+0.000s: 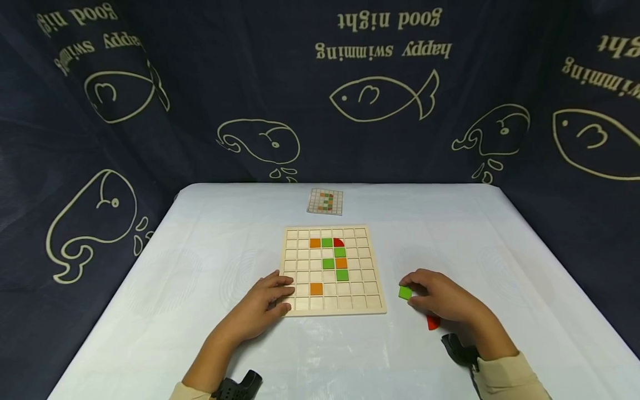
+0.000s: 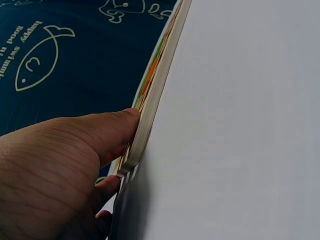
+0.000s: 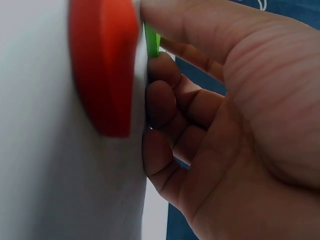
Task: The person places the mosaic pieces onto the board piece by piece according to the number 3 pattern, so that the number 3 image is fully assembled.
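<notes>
Green tile (image 1: 405,293) sits pinched at the tips of the right hand (image 1: 442,303), its fingers (image 3: 165,107) curled round it just above the counter (image 1: 200,333); the wooden board (image 1: 334,270) lies at nine o'clock from it. A red piece (image 1: 433,322) lies at five o'clock, half hidden under the palm. The left hand (image 1: 262,305) rests with relaxed fingers on the board's near-left corner.

L hand (image 1: 262,303) rests flat on the grid board's (image 1: 332,270) near-left corner. R hand (image 1: 445,300) pinches a green tile (image 1: 405,293) just right of board; red piece (image 1: 433,322) under its wrist. Pattern card (image 1: 325,201) lies beyond, on the white table (image 1: 200,250).
</notes>
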The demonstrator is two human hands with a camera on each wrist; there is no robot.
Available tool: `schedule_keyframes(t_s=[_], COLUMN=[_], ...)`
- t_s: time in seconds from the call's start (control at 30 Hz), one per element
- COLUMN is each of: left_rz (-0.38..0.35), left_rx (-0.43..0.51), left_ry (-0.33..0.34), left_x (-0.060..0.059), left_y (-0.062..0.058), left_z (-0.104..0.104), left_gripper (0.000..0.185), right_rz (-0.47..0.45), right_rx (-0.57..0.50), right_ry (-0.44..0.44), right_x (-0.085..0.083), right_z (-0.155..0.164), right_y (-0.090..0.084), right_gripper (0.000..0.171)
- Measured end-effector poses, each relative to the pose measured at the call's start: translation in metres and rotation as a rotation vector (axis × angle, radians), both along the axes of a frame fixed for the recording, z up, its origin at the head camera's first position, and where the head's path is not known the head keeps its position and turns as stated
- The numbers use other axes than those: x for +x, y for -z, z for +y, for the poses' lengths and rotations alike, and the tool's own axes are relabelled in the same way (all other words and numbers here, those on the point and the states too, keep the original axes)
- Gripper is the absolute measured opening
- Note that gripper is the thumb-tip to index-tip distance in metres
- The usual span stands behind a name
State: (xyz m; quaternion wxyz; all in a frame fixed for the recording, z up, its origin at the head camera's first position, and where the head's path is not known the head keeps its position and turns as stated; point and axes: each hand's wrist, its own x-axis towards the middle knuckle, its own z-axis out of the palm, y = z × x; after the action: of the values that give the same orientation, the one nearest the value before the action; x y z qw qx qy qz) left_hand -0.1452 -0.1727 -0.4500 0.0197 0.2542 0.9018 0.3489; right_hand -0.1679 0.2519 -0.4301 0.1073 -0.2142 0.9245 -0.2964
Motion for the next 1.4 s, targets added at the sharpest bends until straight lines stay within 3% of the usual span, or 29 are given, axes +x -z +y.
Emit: schedule_keyframes(t_s=[0.3,0.73,1.17,1.4], left_rz=[0.002,-0.010,-0.015,-0.021], left_rx=[0.005,0.008,0.007,0.009], left_ry=[0.003,0.001,-0.003,-0.010], left_x=[-0.001,-0.002,-0.002,-0.001], left_y=[0.000,0.001,0.003,0.001], left_z=[0.000,-0.002,0.000,0.000], left_gripper=[0.034,0.035,0.034,0.034], right_rz=[-0.029,0.038,0.035,0.017], right_rx=[-0.014,-0.046,-0.103,-0.153], right_ry=[0.019,-0.025,-0.125,-0.121], right_x=[-0.002,-0.007,-0.018,-0.030], right_z=[-0.001,-0.008,-0.042,-0.062], right_y=[-0.003,-0.011,-0.018,-0.016], right_gripper=[0.027,0.028,0.029,0.029])
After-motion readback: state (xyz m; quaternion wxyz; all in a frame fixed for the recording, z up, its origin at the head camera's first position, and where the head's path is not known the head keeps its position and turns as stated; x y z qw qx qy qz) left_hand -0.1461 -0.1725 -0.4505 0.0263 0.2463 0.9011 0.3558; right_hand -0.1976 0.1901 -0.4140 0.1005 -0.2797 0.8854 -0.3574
